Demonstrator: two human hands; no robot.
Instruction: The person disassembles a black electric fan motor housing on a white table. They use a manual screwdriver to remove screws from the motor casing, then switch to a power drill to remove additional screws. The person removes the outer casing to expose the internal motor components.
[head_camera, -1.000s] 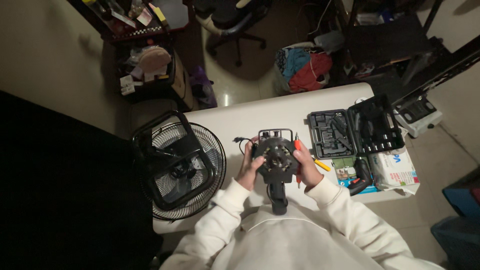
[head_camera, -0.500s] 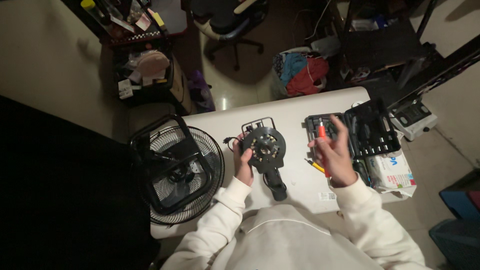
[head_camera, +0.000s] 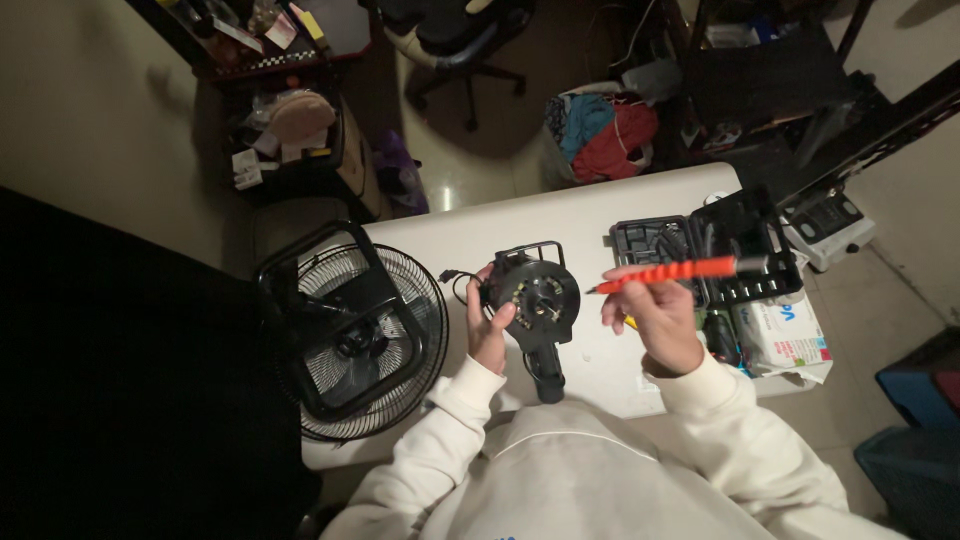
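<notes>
down on the white rectangular plastic table (head_camera: 560, 215), seen from above: round black device with a ring of small pale dots on its face and a thick black handle (head_camera: 538, 305), lying near the middle of the table, handle end pointing to the near edge. left hand (head_camera: 487, 322) closed around the left rim of this device, fingers curled on its edge, thumb on top. right hand (head_camera: 656, 315) raised just right of the device, apart from it, gripping a long orange ribbed screwdriver with a grey end (head_camera: 678, 271); held almost level, dark thin tip pointing left toward the device but not touching it. behind the right hand, open black plastic tool case with many small slots (head_camera: 700, 245), lid standing up. at the right table edge, white cardboard box with blue and red print (head_camera: 780, 335). left of the table, on the floor, round black wire-cage fan (head_camera: 355, 335), tilted, touching the table side. farther away, black office chair (head_camera: 450, 35) and heap of red and blue clothes (head_camera: 605, 130). both arms in cream white sleeves.
</notes>
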